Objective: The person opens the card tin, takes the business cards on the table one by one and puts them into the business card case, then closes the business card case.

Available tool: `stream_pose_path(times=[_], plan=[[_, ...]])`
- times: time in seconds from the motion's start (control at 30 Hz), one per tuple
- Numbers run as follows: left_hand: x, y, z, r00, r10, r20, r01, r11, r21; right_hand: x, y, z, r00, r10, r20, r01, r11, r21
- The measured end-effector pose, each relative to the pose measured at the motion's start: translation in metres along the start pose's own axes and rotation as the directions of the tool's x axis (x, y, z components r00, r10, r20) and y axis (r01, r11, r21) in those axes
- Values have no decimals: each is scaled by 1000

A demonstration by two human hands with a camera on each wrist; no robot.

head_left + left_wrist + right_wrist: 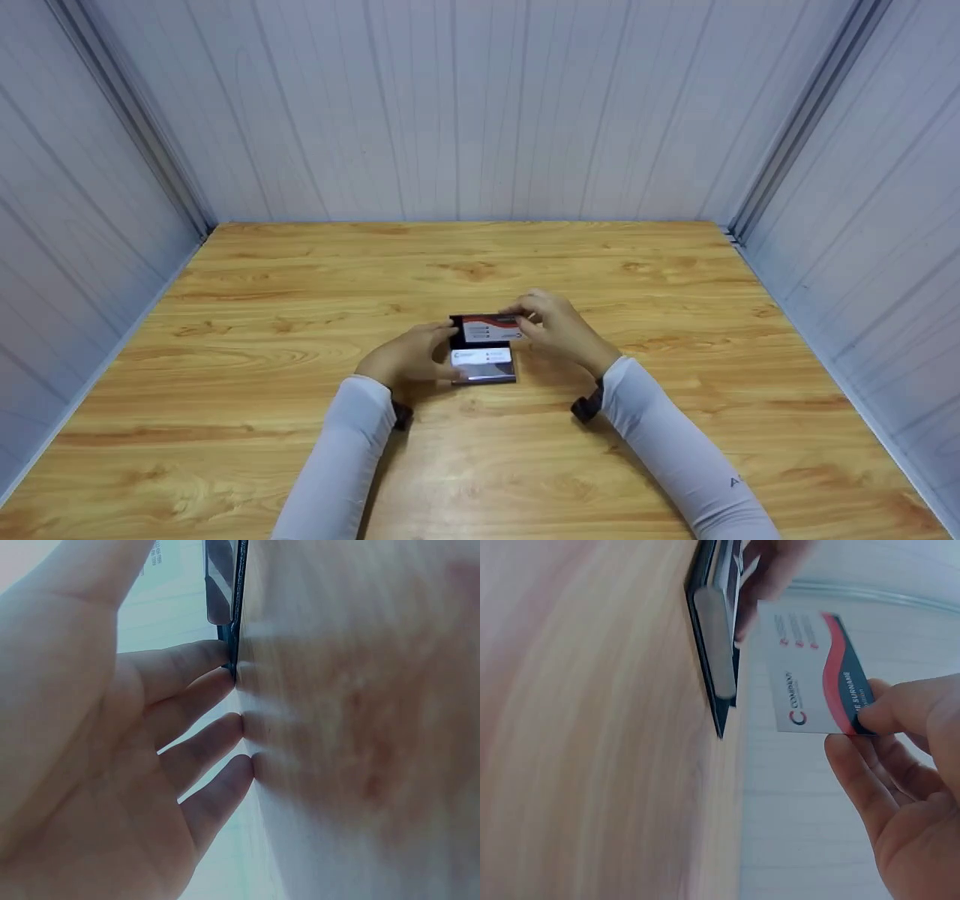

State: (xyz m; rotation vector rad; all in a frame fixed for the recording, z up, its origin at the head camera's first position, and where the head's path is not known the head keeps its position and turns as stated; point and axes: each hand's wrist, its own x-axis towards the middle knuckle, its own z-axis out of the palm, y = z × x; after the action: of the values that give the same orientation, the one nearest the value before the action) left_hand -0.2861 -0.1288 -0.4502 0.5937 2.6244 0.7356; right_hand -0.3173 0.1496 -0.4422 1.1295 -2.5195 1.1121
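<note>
A dark business card case [484,381] lies unfolded on the table, with white cards in its lower half. My left hand [409,356] is at the case's left side. Its thumb rests on the lower half and its fingers touch the edge of the upper flap. In the left wrist view, the fingers [202,682] reach out fairly straight, their tips at the case corner and the tabletop. Between thumb and fingers, my right hand [907,757] pinches one corner of a business card [802,675] with a red and black wave. From the head, this card appears over the upper flap.
The wood-grain table [472,465] spreads out around the case. A pale panelled wall [480,112] stands along the back edge, with further panels at left and right. Dark wrist mounts [586,406] sit beneath both wrists.
</note>
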Motion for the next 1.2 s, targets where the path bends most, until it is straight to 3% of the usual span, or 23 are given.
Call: stream_pose_path(times=[0.3,0.63,0.87,1.1,1.2], plan=[[0,2,1,999,14,-32,-13,1000,23,-1,-6,11,998,27,53,-30,998,62],[2,1,0,998,41,-41,-40,999,35,-2,-4,14,997,37,71,-41,998,57],[1,0,0,999,10,-34,-10,1000,16,-1,-4,17,998,15,63,-18,999,46],[2,0,1,999,37,-30,-37,999,-11,-1,-2,19,998,3,68,-5,1000,30],[1,0,1,999,17,-28,-17,1000,-6,-1,-1,20,996,18,90,-19,1000,8]])
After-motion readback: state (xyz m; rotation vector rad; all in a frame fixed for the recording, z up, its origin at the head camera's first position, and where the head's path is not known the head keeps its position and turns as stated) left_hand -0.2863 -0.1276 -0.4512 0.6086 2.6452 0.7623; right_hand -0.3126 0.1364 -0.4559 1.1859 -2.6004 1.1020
